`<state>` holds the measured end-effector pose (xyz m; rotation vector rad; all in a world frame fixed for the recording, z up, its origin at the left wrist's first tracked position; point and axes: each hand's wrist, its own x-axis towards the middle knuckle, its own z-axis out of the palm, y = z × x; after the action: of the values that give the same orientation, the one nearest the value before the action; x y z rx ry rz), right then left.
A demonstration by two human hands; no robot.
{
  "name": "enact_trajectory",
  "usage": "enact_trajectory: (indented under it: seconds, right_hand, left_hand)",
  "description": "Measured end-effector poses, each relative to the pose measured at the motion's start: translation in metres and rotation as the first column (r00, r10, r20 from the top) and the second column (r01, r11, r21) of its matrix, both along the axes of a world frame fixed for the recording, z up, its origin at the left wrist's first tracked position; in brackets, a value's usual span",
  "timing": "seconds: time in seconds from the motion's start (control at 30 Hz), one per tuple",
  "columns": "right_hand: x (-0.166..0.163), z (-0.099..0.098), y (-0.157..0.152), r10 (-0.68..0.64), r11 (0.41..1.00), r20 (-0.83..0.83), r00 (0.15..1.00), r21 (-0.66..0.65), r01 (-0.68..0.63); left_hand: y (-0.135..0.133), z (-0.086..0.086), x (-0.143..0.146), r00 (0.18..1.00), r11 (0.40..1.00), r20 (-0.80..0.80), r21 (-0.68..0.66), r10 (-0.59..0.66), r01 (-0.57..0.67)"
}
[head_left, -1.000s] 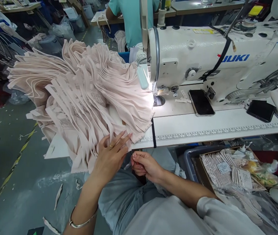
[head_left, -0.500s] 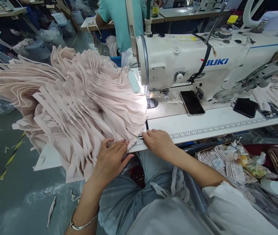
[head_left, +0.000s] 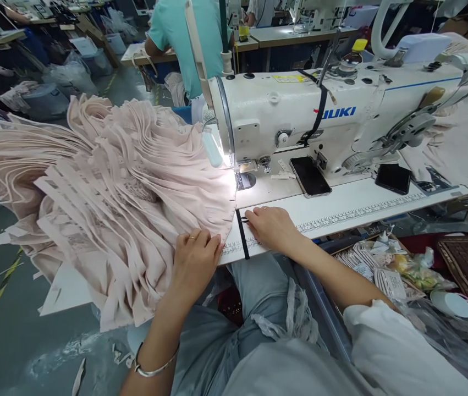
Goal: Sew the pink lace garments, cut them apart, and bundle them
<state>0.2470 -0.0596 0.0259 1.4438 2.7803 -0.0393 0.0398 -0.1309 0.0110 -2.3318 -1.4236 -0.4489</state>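
Note:
A big bunch of pale pink fabric pieces (head_left: 135, 181), gathered in many folds, lies over the left of the sewing table, its right edge under the lit needle area of the sewing machine (head_left: 275, 115). My left hand (head_left: 196, 261) is closed at the front corner of the fabric, fingers curled on its edge. My right hand (head_left: 273, 228) is over the table edge, just right of a black strip (head_left: 242, 234) crossing the printed ruler. Its fingers are pinched around a thin dark pointed tool (head_left: 244, 219), mostly hidden by the fingers.
Two dark phones, one (head_left: 310, 176) beside the machine bed and one (head_left: 393, 179) farther right, lie on the table. A box of labels and packets (head_left: 386, 269) stands below on the right. Another person (head_left: 184, 44) in a turquoise shirt sits behind the machine.
My right hand has drawn away from the fabric corner to the right, uncovering the black strip. My left hand has shifted right along the fabric edge and its fingers have curled in. The view has shifted slightly.

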Motion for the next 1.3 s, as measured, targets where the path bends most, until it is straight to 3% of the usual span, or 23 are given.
enact_trajectory:
  seconds: [0.17,0.33,0.47,0.83,1.07,1.2,1.3]
  right_hand:
    - [-0.014,-0.009,0.005,0.153,0.988,0.011,0.988,0.01,-0.153]
    - [-0.013,-0.005,0.017,0.066,0.997,0.007,0.998,0.029,-0.066]
    - [-0.004,0.0,0.036,-0.031,0.995,-0.017,0.999,0.092,0.033]
    - [-0.007,0.006,0.062,0.099,0.989,0.012,0.995,0.107,-0.1]
    - [-0.015,0.0,0.064,0.179,0.983,0.021,0.984,0.047,-0.18]
    - [-0.014,-0.005,0.063,0.122,0.991,-0.012,0.992,0.049,-0.121]
    - [-0.008,-0.006,0.062,0.044,0.997,-0.071,0.996,0.063,-0.04]
  left_hand:
    - [0.008,0.003,0.005,0.999,1.0,0.046,0.012,0.012,-0.013]
    - [0.033,-0.005,0.009,0.99,0.994,0.11,-0.05,-0.088,0.094]
    - [0.038,-0.009,0.009,0.99,0.997,0.125,-0.032,-0.069,0.074]
    - [0.042,-0.003,0.011,0.999,0.999,-0.021,0.017,0.047,-0.047]
    - [0.063,0.003,0.019,0.997,0.993,-0.014,-0.088,0.08,-0.081]
    - [0.089,-0.003,0.024,0.992,0.958,0.041,-0.268,0.122,-0.107]
    - [0.091,-0.005,0.02,0.977,0.914,0.045,-0.362,0.211,-0.181]
